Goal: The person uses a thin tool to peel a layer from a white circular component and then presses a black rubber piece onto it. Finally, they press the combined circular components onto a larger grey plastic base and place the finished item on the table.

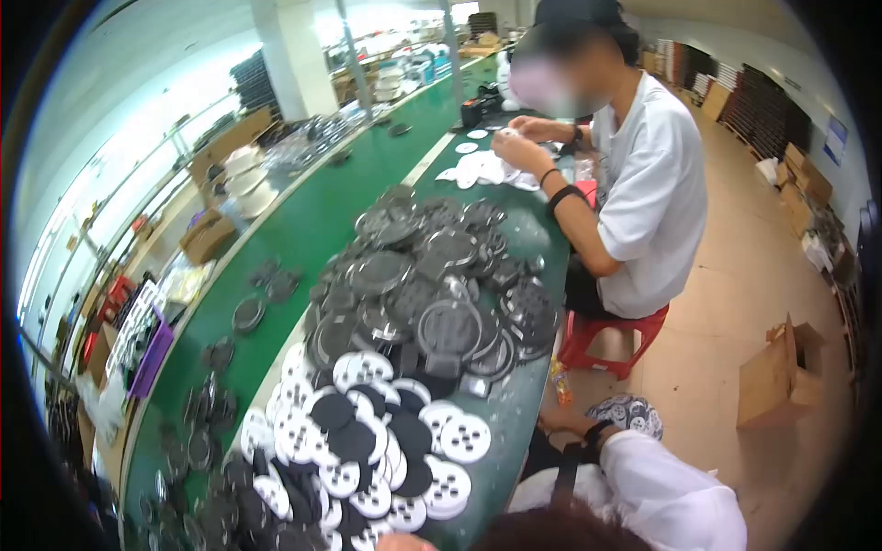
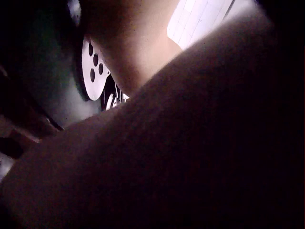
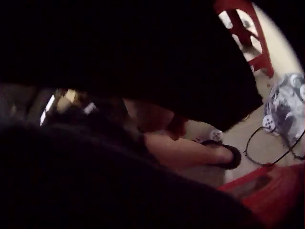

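At the bottom edge of the head view, only a small part of my left hand [image 1: 404,544] shows, next to the pile of white discs with holes [image 1: 372,441]; its fingers are out of frame. The left wrist view is mostly dark skin up close, with one white disc [image 2: 94,71] beyond it. My right hand [image 1: 562,420], below a black wrist band and white sleeve, is low beside the table's edge, its fingers hidden. Close to it is a clear bag of printed discs [image 1: 629,415]. Dark shapes fill most of the right wrist view, and I cannot tell what that hand holds.
Black round plastic parts [image 1: 432,275] are heaped behind the discs on the green table [image 1: 528,220]. More black parts lie along the left. Another person [image 1: 643,184] on a red stool [image 1: 617,340] handles white pieces. A cardboard box [image 1: 781,381] stands on the floor.
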`<state>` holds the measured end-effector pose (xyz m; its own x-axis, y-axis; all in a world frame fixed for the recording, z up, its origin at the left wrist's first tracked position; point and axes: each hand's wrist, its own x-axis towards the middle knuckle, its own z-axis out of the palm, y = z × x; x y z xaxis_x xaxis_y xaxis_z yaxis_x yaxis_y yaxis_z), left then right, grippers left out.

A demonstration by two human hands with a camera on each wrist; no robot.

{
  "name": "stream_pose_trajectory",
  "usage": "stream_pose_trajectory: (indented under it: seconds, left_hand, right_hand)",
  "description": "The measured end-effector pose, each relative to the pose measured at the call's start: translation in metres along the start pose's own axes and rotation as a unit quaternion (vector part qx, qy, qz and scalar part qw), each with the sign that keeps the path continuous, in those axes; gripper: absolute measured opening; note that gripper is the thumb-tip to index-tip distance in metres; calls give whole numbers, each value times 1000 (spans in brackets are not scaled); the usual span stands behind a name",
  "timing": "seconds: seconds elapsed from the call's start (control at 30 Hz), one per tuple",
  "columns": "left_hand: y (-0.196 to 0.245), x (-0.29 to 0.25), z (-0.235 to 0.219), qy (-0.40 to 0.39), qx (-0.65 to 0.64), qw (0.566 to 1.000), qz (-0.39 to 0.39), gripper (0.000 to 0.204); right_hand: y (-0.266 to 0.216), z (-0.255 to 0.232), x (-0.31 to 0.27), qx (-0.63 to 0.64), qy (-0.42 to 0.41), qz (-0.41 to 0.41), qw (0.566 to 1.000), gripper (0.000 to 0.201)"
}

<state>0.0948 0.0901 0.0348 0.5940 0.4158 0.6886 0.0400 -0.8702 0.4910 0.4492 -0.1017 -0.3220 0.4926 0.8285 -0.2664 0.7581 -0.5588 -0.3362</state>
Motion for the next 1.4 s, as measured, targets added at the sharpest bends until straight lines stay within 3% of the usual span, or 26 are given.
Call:
stream_pose_trajectory:
  seconds: [0.03, 0.1, 0.17, 0.23, 0.3, 0.37, 0.47, 0.5, 0.57, 0.6, 0.67, 0.7, 0.77, 0.8, 0.87, 0.9, 0.97, 1.0, 1.03, 1.1, 1.17, 1.23, 1.3, 1.4]
  left_hand:
    - [-5, -5, -2, -1, 15, 1000, 3, 13]
    - [-30, -28, 5, 34, -7, 999, 2, 10]
    - [-23, -22, 0, 55, -9, 998, -17, 11]
    - [-24, -15, -3, 80, -12, 996, -20, 9]
    - [-27, -11, -7, 135, -38, 990, -31, 9]
    - [-28, -12, -12, 194, -74, 975, -81, 10]
    - [-29, -10, -19, 277, -134, 937, -164, 15]
    - [-32, -9, -21, 295, -157, 926, -175, 15]
    - [-39, -10, -23, 301, -148, 923, -190, 15]
    - [-39, -7, -25, 269, -129, 932, -205, 17]
    - [-35, 1, -37, 194, -71, 944, -259, 15]
    - [-32, 6, -44, 160, -59, 947, -271, 9]
    - [-35, 9, -64, 86, 42, 974, -204, 8]
    - [-33, 11, -70, 121, 30, 967, -221, 12]
    - [-17, 20, -89, 100, 105, 965, -219, 21]
    - [-11, 24, -97, 81, 141, 965, -206, 25]
    - [6, 22, -100, -2, 132, 958, -255, 27]
    - [4, 11, -94, -29, 144, 962, -232, 28]
    - [16, 9, -90, -82, 146, 946, -278, 31]
    - [29, -10, -73, -112, 196, 925, -305, 33]
    - [40, -25, -51, -74, 186, 907, -370, 37]
    - [44, -40, -25, 30, 211, 908, -360, 40]
    - [44, -53, -3, 74, 281, 889, -353, 42]
    - [37, -57, 7, 110, 325, 878, -333, 36]
  right_hand:
    - [-15, -17, -1, -7, -19, -18, 1000, 24]
    - [-77, -135, -44, -82, -32, 42, 995, 23]
    - [-34, -121, -53, 115, 193, -4, 974, 22]
    - [-64, -168, -76, 115, 329, -38, 937, 20]
    - [-54, -181, -82, 191, 395, -24, 898, 25]
    - [-94, -219, -103, 225, 393, -27, 891, 19]
    - [-142, -255, -109, 193, 387, -127, 893, 16]
    - [-163, -266, -113, 192, 382, -127, 895, 16]
    - [-205, -288, -115, 216, 298, -160, 916, 11]
    - [-228, -296, -113, 215, 294, -162, 917, 11]
    - [-269, -307, -107, 189, 292, -285, 893, 8]
    - [-283, -312, -103, 192, 281, -287, 895, 8]
    - [-309, -327, -90, 188, 197, -403, 874, 5]
    - [-321, -336, -86, 167, 179, -445, 862, 4]
    - [-345, -355, -78, 134, 151, -524, 827, 4]
    - [-354, -356, -73, 137, 149, -536, 820, 4]
    - [-373, -363, -61, 226, 59, -574, 785, 6]
    - [-381, -361, -52, 266, 32, -595, 758, 7]
    - [-387, -355, -39, 295, 6, -599, 745, 7]
    - [-400, -328, -6, 385, -72, -574, 719, 7]
    - [-407, -294, 27, 402, -85, -572, 710, 9]
    - [-405, -267, 37, 425, -77, -545, 719, 9]
    - [-398, -253, 42, 342, -23, -574, 744, 9]
    - [-394, -256, 41, 322, 22, -626, 710, 9]
